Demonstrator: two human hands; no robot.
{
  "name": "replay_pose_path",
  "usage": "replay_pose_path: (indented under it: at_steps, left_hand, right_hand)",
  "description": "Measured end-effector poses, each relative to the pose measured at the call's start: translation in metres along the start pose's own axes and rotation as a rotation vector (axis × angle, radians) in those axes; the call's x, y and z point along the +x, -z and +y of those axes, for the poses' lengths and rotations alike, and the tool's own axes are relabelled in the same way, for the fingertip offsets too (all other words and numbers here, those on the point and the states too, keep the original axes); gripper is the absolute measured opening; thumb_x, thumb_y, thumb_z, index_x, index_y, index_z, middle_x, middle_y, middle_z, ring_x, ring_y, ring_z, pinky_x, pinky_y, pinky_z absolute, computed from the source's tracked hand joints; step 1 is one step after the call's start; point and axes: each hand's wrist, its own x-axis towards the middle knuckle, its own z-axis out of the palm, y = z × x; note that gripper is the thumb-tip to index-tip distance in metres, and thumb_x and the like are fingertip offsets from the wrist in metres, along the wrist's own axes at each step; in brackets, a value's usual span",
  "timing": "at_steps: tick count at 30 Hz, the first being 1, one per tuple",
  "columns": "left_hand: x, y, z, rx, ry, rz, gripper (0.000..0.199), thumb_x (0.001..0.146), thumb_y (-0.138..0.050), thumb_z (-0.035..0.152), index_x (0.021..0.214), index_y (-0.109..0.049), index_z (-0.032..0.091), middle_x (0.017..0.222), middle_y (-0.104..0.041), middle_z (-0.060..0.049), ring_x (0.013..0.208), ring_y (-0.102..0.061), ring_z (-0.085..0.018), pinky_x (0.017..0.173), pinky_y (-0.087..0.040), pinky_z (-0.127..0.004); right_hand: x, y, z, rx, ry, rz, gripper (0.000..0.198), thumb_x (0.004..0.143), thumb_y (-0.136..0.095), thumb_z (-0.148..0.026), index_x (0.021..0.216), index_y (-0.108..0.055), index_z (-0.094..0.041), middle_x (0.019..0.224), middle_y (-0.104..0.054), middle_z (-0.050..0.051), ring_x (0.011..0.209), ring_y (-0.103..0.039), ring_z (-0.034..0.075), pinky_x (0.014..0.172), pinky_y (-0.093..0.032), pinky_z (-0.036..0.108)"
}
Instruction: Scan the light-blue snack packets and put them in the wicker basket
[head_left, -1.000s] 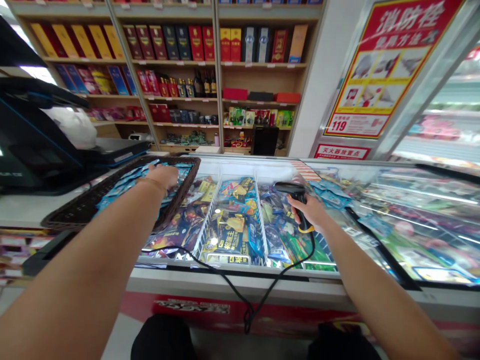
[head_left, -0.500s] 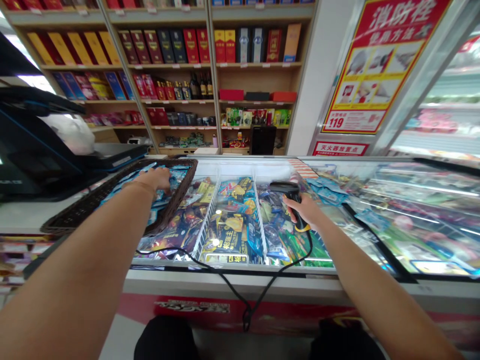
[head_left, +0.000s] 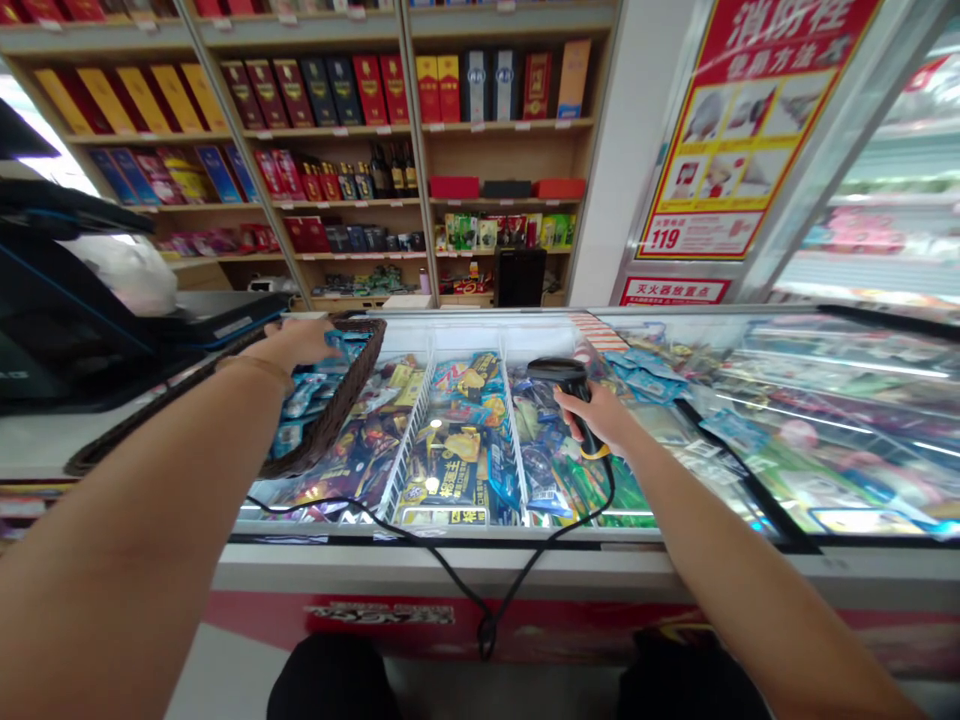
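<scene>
My left hand (head_left: 296, 343) is over the far part of a dark brown wicker basket (head_left: 346, 400) holding many small blue packets (head_left: 300, 395). Its fingers look spread over the packets, though the tips are partly hidden. In my right hand (head_left: 596, 412) is a black handheld barcode scanner (head_left: 559, 372), gripped by its handle and held above the freezer's glass. A black cable (head_left: 431, 545) runs from the scanner's base, loops in front of the freezer and leads back toward the basket. Several more blue packets (head_left: 649, 375) lie on the glass to the right of the scanner.
The chest freezer (head_left: 525, 558) holds bagged goods divided by white wire racks (head_left: 409, 440). A black checkout machine (head_left: 67, 310) and a white plastic bag (head_left: 131, 270) stand at left. Shelves of boxes and bottles (head_left: 322, 130) rise behind. A red-yellow poster (head_left: 750, 130) hangs at right.
My left hand has shifted left within the basket, uncovering more of the blue packets. The right hand still holds the scanner, in nearly the same place. The view has moved slightly.
</scene>
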Motion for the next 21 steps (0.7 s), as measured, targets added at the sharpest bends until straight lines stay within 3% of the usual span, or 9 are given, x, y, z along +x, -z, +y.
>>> replay_pose_path:
  at_steps: [2,5,9,12,15,19,21]
  left_hand:
    - [-0.001,0.011,0.018,0.067,-0.068,0.028,0.035,0.084,-0.072,0.03,0.114,-0.063,0.013,0.118,-0.066,-0.013,0.119,-0.053,-0.035,0.105,-0.034,-0.054]
    - [-0.006,0.026,0.052,-0.048,-0.217,0.2,0.035,0.094,-0.058,0.029,0.123,-0.055,0.01,0.12,-0.064,-0.016,0.113,-0.058,-0.028,0.102,-0.04,-0.044]
    - [-0.019,0.027,0.109,-0.266,-0.235,0.244,0.035,0.093,-0.059,0.036,0.12,-0.054,0.015,0.104,-0.065,-0.012,0.106,-0.063,-0.031,0.098,-0.044,-0.049]
    - [-0.033,0.006,0.154,-0.734,-0.164,0.059,0.029,0.082,-0.07,0.022,0.107,-0.056,0.019,0.092,-0.063,-0.005,0.087,-0.068,-0.025,0.084,-0.053,-0.044]
    - [-0.048,-0.028,0.192,-1.178,0.023,-0.194,0.042,0.062,-0.078,0.003,0.094,-0.055,0.018,0.076,-0.061,0.0,0.07,-0.065,-0.019,0.074,-0.056,-0.04]
    - [-0.064,-0.078,0.223,-1.368,0.231,-0.32,0.032,0.059,-0.074,0.0,0.069,-0.05,0.018,0.059,-0.052,0.003,0.066,-0.061,-0.016,0.072,-0.053,-0.032]
    - [-0.07,-0.101,0.23,-1.359,0.26,-0.286,0.028,0.066,-0.071,0.008,0.063,-0.046,0.019,0.056,-0.048,0.003,0.066,-0.06,-0.017,0.071,-0.051,-0.032]
  right_hand:
    - [0.0,0.0,-0.001,-0.002,-0.004,0.004,0.038,0.075,-0.078,-0.043,0.09,-0.052,-0.019,0.053,-0.055,-0.006,0.034,-0.049,0.01,0.035,-0.04,0.023]
    - [-0.001,-0.001,-0.003,-0.002,-0.009,0.009,0.039,0.074,-0.079,-0.042,0.089,-0.052,-0.019,0.053,-0.055,-0.006,0.034,-0.049,0.01,0.035,-0.04,0.023]
    - [-0.002,0.001,-0.005,0.013,-0.009,0.005,0.039,0.074,-0.079,-0.043,0.085,-0.05,-0.02,0.053,-0.055,-0.006,0.034,-0.049,0.01,0.035,-0.041,0.023]
    - [-0.002,0.002,-0.005,0.019,-0.015,0.015,0.038,0.076,-0.078,-0.044,0.083,-0.048,-0.021,0.053,-0.056,-0.005,0.034,-0.049,0.01,0.034,-0.04,0.023]
    - [-0.001,0.003,-0.004,0.004,-0.012,0.02,0.037,0.076,-0.078,-0.043,0.084,-0.049,-0.021,0.054,-0.056,-0.005,0.034,-0.05,0.01,0.034,-0.04,0.023]
    - [0.0,0.003,-0.002,0.006,-0.007,0.009,0.038,0.076,-0.078,-0.043,0.087,-0.05,-0.02,0.054,-0.056,-0.005,0.034,-0.049,0.01,0.034,-0.04,0.023]
    - [0.001,0.003,-0.001,0.0,-0.003,0.006,0.037,0.076,-0.077,-0.043,0.087,-0.051,-0.02,0.055,-0.056,-0.005,0.034,-0.049,0.01,0.035,-0.041,0.023]
